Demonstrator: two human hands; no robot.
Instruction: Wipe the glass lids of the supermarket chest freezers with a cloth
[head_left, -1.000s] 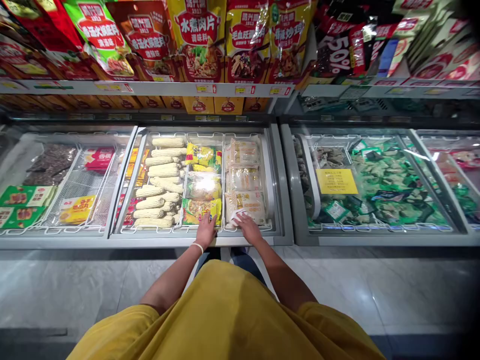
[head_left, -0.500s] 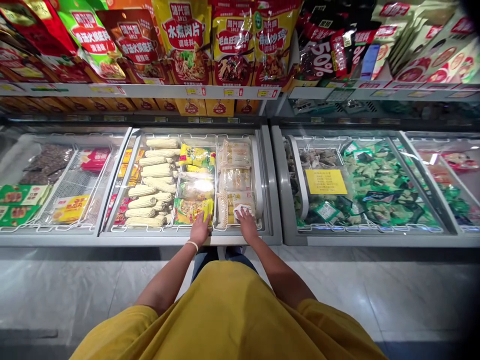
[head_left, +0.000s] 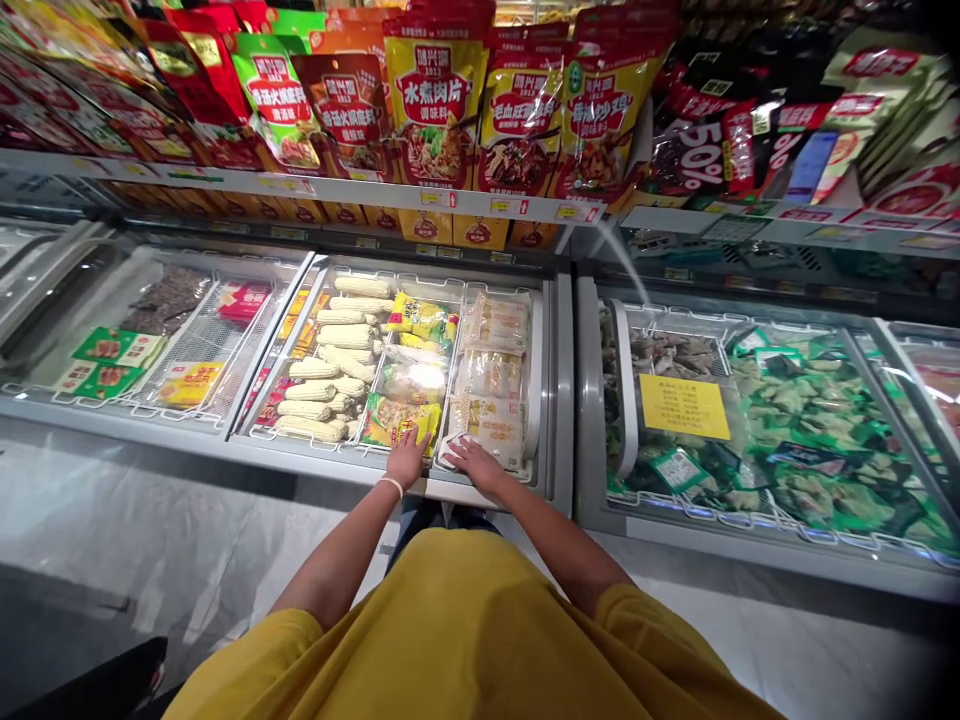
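In the head view, the right hand [head_left: 476, 463] lies palm down at the near edge of the chest freezer [head_left: 285, 458], its fingers reaching forward and to the left over a crumpled white cloth [head_left: 451, 447]. From that grip the cloth sits at and under the fingertips, on their left side, so the right hand is plainly the nearer one. The fingers look stretched rather than curled; whether they pinch the cloth or only rest on it, I cannot tell.

The left hand [head_left: 406, 460], with a pale wristband [head_left: 392, 486], is just left of the cloth and apart from it. Its grip is open and holds nothing that shows, fingers spread and pointing away from the body, over the near end of a green and yellow packet [head_left: 395, 418].

The cloth has no clear direction, being bunched and partly covered; the patch that shows seems a little longer front to back than across. It appears in front of the stacked pale packs [head_left: 491, 375] (a glare suggests glass above the goods, though I cannot tell exactly what the cloth touches). White corn cobs [head_left: 345, 360] lie further left, mostly with their long axes crosswise.
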